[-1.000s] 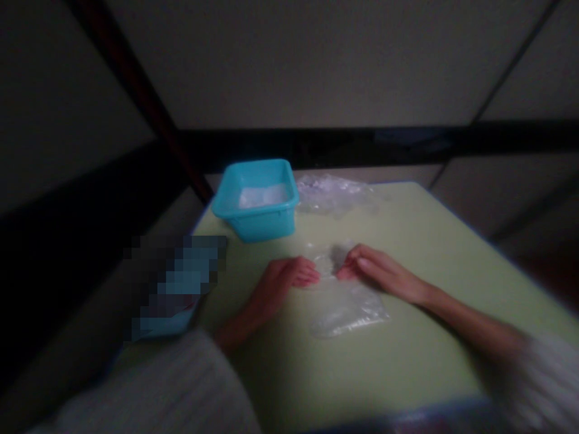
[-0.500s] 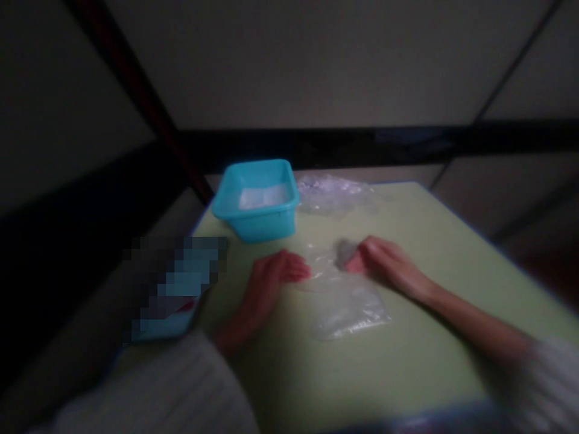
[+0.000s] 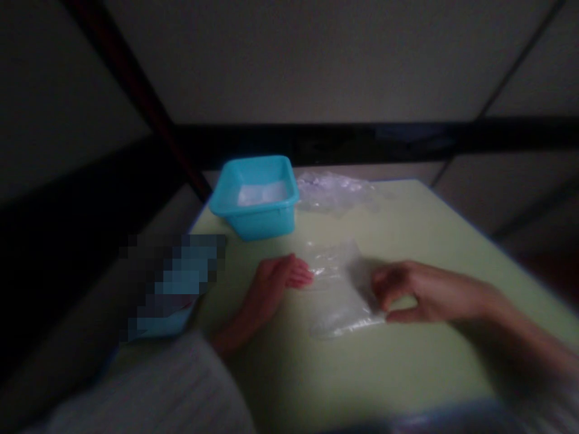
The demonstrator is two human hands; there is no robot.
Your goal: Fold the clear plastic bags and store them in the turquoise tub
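A clear plastic bag [image 3: 339, 295] lies flat on the pale green table [image 3: 434, 367], its surface catching the light. At its left edge rests my left hand [image 3: 284, 272], fingers stretched out and close to the plastic or touching it. My right hand [image 3: 425, 292] is over the bag's right side with curled fingers and the thumb held apart from them. Nothing shows in the gap. The thumb tip is close to the bag's lower right corner; whether it touches, I cannot tell.
Toward the back left stands a turquoise plastic basin [image 3: 262, 222] with something white [image 3: 260, 194] inside. Beside it lies a heap of crumpled clear plastic [image 3: 332, 188]. A pixelated flat object [image 3: 185, 283] is at the table's left edge. A wall rises behind the table.
My right hand has moved nearer to me and slightly right, its fingers parting from a closed grip near the bag's upper right. The bag lies more spread out. My left hand has barely moved.
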